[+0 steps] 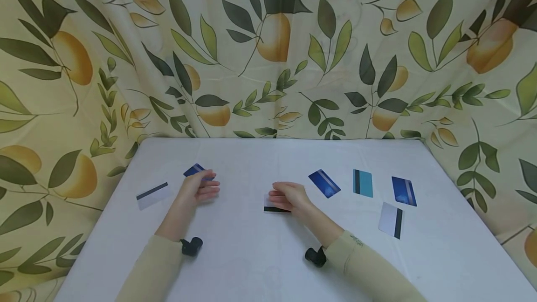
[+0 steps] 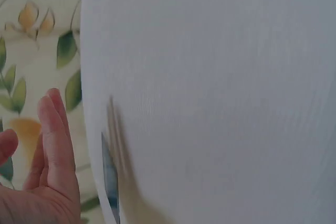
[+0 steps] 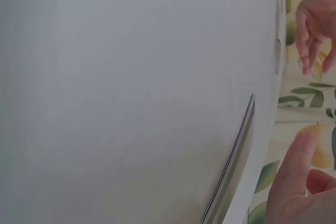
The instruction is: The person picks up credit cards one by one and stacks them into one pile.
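Note:
My left hand (image 1: 199, 190) hovers over the table beside a dark blue card (image 1: 195, 169), its fingers extended and holding nothing. That hand partly covers the blue card. In the left wrist view, the left hand (image 2: 50, 171) is above the blue card (image 2: 110, 179), apart from it. My right hand (image 1: 291, 197) is over a white card with a black stripe (image 1: 274, 209) near the table's middle, hiding part of it. Seen from the right wrist, the right hand (image 3: 296, 187) has relaxed fingers, with the white card (image 3: 231, 171) lying flat below.
Left of my left hand lies another white striped card (image 1: 153, 195). To the right are a blue card (image 1: 325, 183), a teal card (image 1: 362, 183), another blue card (image 1: 404, 191) and a white striped card (image 1: 390, 220). A patterned curtain (image 1: 251, 83) hangs behind the white table (image 1: 243, 255).

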Demonstrator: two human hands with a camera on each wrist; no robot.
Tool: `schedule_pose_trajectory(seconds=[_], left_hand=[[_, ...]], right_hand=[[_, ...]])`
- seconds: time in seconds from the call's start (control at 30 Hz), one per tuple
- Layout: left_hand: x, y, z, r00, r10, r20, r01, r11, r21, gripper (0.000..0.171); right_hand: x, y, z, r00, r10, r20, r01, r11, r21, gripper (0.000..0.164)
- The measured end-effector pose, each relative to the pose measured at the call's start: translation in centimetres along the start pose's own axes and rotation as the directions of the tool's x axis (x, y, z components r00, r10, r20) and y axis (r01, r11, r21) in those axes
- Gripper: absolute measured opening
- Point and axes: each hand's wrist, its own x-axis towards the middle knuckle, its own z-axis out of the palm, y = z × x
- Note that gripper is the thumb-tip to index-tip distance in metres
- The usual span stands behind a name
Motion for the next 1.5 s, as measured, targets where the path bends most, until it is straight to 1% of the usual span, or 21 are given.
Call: schedule_pose_trajectory(seconds=[0.1,0.17,0.3,0.37,0.47,0.53,0.63,0.73,0.83,0.87,0.97,1.07,1.17,1.27,1.5], left_hand=[[0.1,0.7,-1.6,0.999,0.035,-0.014,-0.035,0.999,-0.010,0.043],[0.2,1.1,-2.6,0.998,0.052,-0.038,-0.053,0.999,-0.009,0.043],[0.4,2.1,-4.1,0.994,0.049,-0.094,-0.049,0.999,0.001,0.048],[0.7,2.5,-4.7,0.992,0.048,-0.118,-0.050,0.999,-0.010,0.050],[0.9,3.0,-5.5,0.991,0.048,-0.124,-0.049,0.999,-0.006,0.050],[1.1,3.4,-6.0,0.991,0.053,-0.126,-0.056,0.998,-0.023,0.049],[1.2,3.8,-6.7,0.993,0.046,-0.106,-0.048,0.999,-0.015,0.050],[1.5,4.1,-7.2,0.990,0.044,-0.135,-0.047,0.999,-0.022,0.050],[2.0,4.4,-7.6,0.990,0.047,-0.136,-0.041,0.998,0.047,0.054],[2.2,4.5,-7.6,0.988,0.047,-0.149,-0.038,0.997,0.064,0.054],[2.4,4.8,-7.6,0.990,0.035,-0.139,-0.015,0.990,0.143,0.057],[2.6,5.0,-7.6,0.989,0.016,-0.145,0.011,0.983,0.184,0.057],[2.8,4.9,-7.8,0.991,0.006,-0.130,0.024,0.974,0.225,0.058],[2.9,4.8,-8.0,0.991,0.000,-0.130,0.032,0.970,0.240,0.058],[3.2,4.4,-8.6,0.992,-0.012,-0.126,0.039,0.975,0.220,0.060]], right_hand=[[0.2,0.1,1.1,1.000,0.004,0.020,-0.005,0.999,0.041,0.034],[0.5,0.3,1.9,0.999,0.003,0.039,-0.006,0.998,0.068,0.034],[0.9,0.6,3.5,0.996,0.011,0.088,-0.021,0.994,0.111,0.035],[1.1,0.8,4.3,0.993,0.020,0.115,-0.035,0.990,0.134,0.036],[1.2,1.1,5.5,0.988,0.028,0.152,-0.056,0.982,0.183,0.037],[1.4,1.3,6.3,0.983,0.030,0.179,-0.069,0.975,0.212,0.039],[1.6,1.5,7.4,0.976,0.036,0.213,-0.090,0.965,0.247,0.041],[1.8,1.6,8.4,0.970,0.040,0.239,-0.108,0.954,0.279,0.043],[2.0,1.6,9.3,0.967,0.044,0.251,-0.126,0.940,0.319,0.044],[2.1,1.6,9.6,0.966,0.043,0.254,-0.128,0.936,0.328,0.045],[2.3,1.5,10.4,0.962,0.043,0.268,-0.142,0.921,0.363,0.047],[2.5,1.5,11.1,0.959,0.038,0.282,-0.152,0.907,0.393,0.049],[2.8,1.7,11.7,0.958,0.038,0.285,-0.162,0.889,0.428,0.050],[3.0,1.8,12.3,0.957,0.039,0.289,-0.174,0.870,0.461,0.051],[3.5,2.2,13.3,0.950,0.050,0.310,-0.207,0.841,0.500,0.055]])
